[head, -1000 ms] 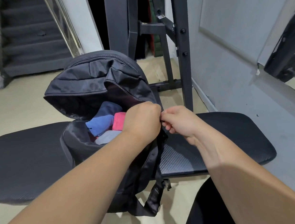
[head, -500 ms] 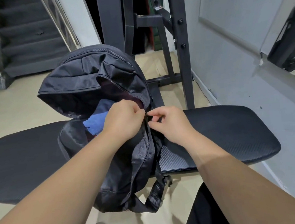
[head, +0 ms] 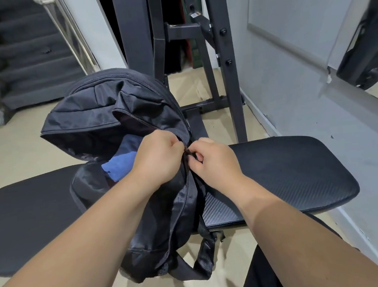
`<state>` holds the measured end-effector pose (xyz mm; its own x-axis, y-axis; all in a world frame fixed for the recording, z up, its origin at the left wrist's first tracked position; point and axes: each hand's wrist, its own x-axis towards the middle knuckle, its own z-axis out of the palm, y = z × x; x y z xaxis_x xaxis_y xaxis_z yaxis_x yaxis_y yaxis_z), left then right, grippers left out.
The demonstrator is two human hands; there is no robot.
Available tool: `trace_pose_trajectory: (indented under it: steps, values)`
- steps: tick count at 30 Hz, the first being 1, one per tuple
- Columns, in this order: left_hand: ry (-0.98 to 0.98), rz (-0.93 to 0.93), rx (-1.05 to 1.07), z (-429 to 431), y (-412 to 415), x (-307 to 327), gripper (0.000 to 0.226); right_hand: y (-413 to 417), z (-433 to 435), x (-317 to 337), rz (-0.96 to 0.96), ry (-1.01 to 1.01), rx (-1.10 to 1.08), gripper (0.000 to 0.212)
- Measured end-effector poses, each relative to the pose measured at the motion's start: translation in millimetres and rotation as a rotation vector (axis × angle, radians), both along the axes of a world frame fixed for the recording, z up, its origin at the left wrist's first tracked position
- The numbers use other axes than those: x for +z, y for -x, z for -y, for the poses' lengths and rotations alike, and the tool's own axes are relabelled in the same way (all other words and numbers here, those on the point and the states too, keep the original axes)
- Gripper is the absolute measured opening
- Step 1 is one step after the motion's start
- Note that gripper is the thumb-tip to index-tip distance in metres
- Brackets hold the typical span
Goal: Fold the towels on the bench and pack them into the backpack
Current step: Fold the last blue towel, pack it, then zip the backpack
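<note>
A black backpack [head: 104, 109] stands on the black padded bench [head: 287, 169], its top flap hanging back and its main opening gaping on the left side. Inside it a blue towel [head: 119, 163] shows; any other towels are hidden behind my left hand. My left hand [head: 157, 157] pinches the backpack's fabric edge beside the zipper track. Touching it from the right, my right hand [head: 214, 161] pinches the zipper pull at the right end of the opening. A strap [head: 203, 255] dangles below the bench's front edge.
A black steel rack [head: 224, 56] stands on the floor behind the bench. A grey wall [head: 302, 66] runs along the right. Stairs with a railing [head: 29, 54] rise at the back left. My dark trouser leg [head: 262, 278] is at the bottom.
The pink towel seen a second ago is now hidden as the opening narrowed. Both hands have shifted up along the zipper, and the bag's right side has closed further.
</note>
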<state>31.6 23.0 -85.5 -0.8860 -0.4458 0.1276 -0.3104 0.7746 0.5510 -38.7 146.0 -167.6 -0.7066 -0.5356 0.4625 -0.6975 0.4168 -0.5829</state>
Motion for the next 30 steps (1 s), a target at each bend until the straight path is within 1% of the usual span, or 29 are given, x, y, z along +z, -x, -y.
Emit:
trace_pose_trajectory:
  steps: [5, 9, 13, 15, 17, 18, 20, 22, 24, 26, 28, 30]
  values:
    - [0.095, -0.031, 0.004, 1, -4, 9, 0.04, 6, -4, -1, -0.007, -0.024, -0.067, 0.017]
    - [0.134, -0.074, 0.02, 2, -10, 8, 0.042, 14, -9, 3, 0.014, -0.064, -0.08, 0.013]
    - [0.071, -0.106, 0.069, 1, -9, 7, 0.038, 18, -9, 11, 0.033, -0.116, -0.082, 0.011]
    - [0.024, -0.122, 0.082, 3, -8, 9, 0.036, 17, -11, 14, 0.061, -0.109, -0.066, 0.005]
    - [-0.016, -0.136, 0.075, 6, -7, 11, 0.035, 13, -13, 19, 0.055, -0.054, 0.005, 0.02]
    - [-0.032, -0.141, 0.071, 5, -8, 12, 0.036, 11, -12, 23, 0.028, -0.027, 0.053, 0.026]
    - [-0.039, -0.15, 0.066, 2, -8, 13, 0.038, 9, -9, 28, -0.044, -0.037, 0.096, 0.021]
    - [-0.023, -0.153, 0.06, -3, -6, 14, 0.038, 10, -5, 30, -0.114, -0.097, 0.052, 0.013]
    - [0.022, -0.153, 0.053, -7, -6, 16, 0.04, 9, -1, 30, -0.222, -0.151, -0.019, 0.014]
    - [0.095, -0.154, 0.047, -6, -5, 17, 0.037, 7, 2, 29, -0.331, -0.188, -0.09, 0.014]
    - [0.165, -0.15, 0.033, -5, -3, 19, 0.034, 5, 4, 33, -0.362, -0.195, -0.132, 0.017]
    - [0.17, -0.139, 0.03, -5, -3, 21, 0.035, 6, 3, 34, -0.379, -0.194, -0.148, 0.018]
